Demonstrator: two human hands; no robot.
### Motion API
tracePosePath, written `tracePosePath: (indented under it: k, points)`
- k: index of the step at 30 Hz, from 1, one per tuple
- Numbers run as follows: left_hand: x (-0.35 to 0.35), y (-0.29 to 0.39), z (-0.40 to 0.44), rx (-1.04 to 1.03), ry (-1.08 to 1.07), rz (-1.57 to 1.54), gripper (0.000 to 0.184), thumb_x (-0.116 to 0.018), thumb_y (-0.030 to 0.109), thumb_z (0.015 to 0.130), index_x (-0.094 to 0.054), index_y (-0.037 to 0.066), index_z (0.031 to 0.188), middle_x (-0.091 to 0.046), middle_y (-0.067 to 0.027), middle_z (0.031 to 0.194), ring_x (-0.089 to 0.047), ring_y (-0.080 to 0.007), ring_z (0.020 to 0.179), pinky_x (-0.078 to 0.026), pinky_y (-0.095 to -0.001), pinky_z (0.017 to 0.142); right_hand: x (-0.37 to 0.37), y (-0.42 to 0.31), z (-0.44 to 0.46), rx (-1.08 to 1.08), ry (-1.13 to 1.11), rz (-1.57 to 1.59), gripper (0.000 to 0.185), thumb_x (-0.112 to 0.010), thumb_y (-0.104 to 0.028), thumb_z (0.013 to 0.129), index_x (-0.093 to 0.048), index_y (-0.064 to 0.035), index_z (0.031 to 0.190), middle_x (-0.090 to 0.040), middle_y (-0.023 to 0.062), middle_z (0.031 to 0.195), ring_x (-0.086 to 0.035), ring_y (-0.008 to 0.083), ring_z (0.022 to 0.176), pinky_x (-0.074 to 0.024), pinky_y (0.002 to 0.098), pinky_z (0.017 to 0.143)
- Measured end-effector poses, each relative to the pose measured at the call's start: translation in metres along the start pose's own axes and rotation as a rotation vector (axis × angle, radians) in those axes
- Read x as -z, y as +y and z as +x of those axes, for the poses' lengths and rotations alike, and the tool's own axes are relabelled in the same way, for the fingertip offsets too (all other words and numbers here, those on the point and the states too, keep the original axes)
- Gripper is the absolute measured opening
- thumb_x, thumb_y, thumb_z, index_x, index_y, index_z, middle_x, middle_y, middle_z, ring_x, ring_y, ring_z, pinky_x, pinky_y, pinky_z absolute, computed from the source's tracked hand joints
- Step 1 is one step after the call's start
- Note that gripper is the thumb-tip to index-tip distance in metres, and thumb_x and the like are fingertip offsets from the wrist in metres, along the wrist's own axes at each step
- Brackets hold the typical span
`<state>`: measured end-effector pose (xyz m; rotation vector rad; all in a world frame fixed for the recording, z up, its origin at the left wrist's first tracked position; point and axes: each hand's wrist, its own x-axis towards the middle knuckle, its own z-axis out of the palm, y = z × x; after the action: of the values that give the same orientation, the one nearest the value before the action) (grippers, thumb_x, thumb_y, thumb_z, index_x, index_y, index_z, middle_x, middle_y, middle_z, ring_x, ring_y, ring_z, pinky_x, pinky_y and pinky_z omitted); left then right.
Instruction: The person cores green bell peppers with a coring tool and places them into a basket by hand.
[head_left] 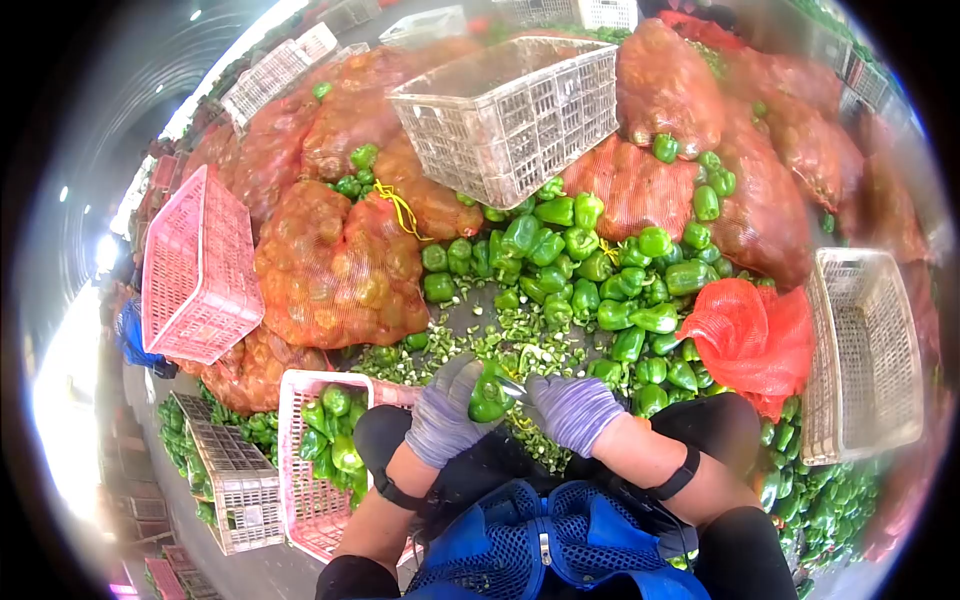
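Between my knees, my left hand, in a grey glove, holds a green pepper by its side. My right hand, in a purple-grey glove, is closed round a small knife, whose blade reaches the pepper. The knife's handle is mostly hidden in the glove. Ahead of my hands, cut green bits litter the floor, with a heap of whole green peppers behind and to the right. A pink crate with green peppers in it stands left of my left hand.
Net sacks surround the heap. A grey crate rests at the far side, a pink crate at left, a whitish crate at right. Red netting lies by my right knee. A person's blue clothing shows far left.
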<state>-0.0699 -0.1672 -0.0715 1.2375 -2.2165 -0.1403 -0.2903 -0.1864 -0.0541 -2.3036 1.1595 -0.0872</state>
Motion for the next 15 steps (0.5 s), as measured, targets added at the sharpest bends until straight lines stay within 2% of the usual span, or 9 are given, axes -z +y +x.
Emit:
tracePosePath:
  k: [2, 5, 8, 11, 14, 15]
  points:
    - [-0.001, 0.001, -0.004, -0.008, -0.016, 0.047, 0.082, -0.084, 0.023, 0.059, -0.041, 0.009, 0.127, -0.053, -0.0232, 0.117, -0.058, -0.0405, 0.098, -0.053, -0.0466, 0.082, -0.001, -0.006, -0.001, -0.029, -0.012, -0.031, 0.019, -0.05, -0.016, 0.089, -0.054, 0.0004, 0.097, -0.066, 0.0201, 0.077, -0.066, 0.0369, 0.073, -0.0525, 0.0456, 0.065]
    - [-0.003, 0.006, -0.003, -0.012, -0.14, 0.234, 0.084, -0.085, 0.024, 0.058, -0.038, 0.009, 0.127, -0.053, -0.0209, 0.116, -0.059, -0.0398, 0.097, -0.054, -0.0451, 0.079, -0.009, -0.006, 0.004, -0.067, -0.154, 0.116, 0.022, -0.052, -0.018, 0.088, -0.055, 0.0018, 0.097, -0.066, 0.0214, 0.081, -0.066, 0.0376, 0.075, -0.0521, 0.0461, 0.067]
    - [-0.028, 0.002, -0.013, -0.054, 0.021, 0.264, 0.076, -0.079, 0.02, 0.062, -0.041, 0.008, 0.127, -0.051, -0.0242, 0.118, -0.057, -0.0426, 0.1, -0.053, -0.0491, 0.08, -0.023, 0.006, 0.009, -0.085, -0.207, 0.419, 0.037, -0.06, -0.027, 0.084, -0.057, 0.0055, 0.102, -0.065, 0.025, 0.083, -0.066, 0.0389, 0.082, -0.0514, 0.0451, 0.073]
    - [-0.035, -0.001, -0.014, -0.067, 0.031, 0.271, 0.09, -0.085, 0.026, 0.056, -0.039, 0.007, 0.13, -0.049, -0.0214, 0.123, -0.054, -0.0407, 0.106, -0.051, -0.0468, 0.087, -0.025, 0.016, 0.012, -0.124, -0.257, 0.569, 0.047, -0.063, -0.032, 0.081, -0.057, 0.0075, 0.107, -0.065, 0.0264, 0.086, -0.066, 0.0385, 0.084, -0.0517, 0.0427, 0.074]
    - [-0.001, -0.004, 0.013, -0.008, -0.246, -0.05, 0.093, -0.087, 0.029, 0.054, -0.042, 0.006, 0.132, -0.051, -0.0205, 0.124, -0.054, -0.04, 0.108, -0.048, -0.0461, 0.091, -0.027, 0.022, 0.012, -0.099, -0.264, 0.596, 0.048, -0.065, -0.031, 0.08, -0.056, 0.007, 0.108, -0.065, 0.0258, 0.088, -0.065, 0.0384, 0.084, -0.0515, 0.0426, 0.075]
    - [0.006, -0.007, 0.021, 0.037, -0.353, -0.06, 0.094, -0.087, 0.03, 0.054, -0.042, 0.006, 0.132, -0.052, -0.0202, 0.123, -0.055, -0.0393, 0.108, -0.048, -0.0452, 0.092, -0.027, 0.021, 0.011, -0.074, -0.241, 0.543, 0.048, -0.064, -0.031, 0.081, -0.055, 0.0066, 0.108, -0.065, 0.0257, 0.088, -0.065, 0.0388, 0.084, -0.0513, 0.0432, 0.076]
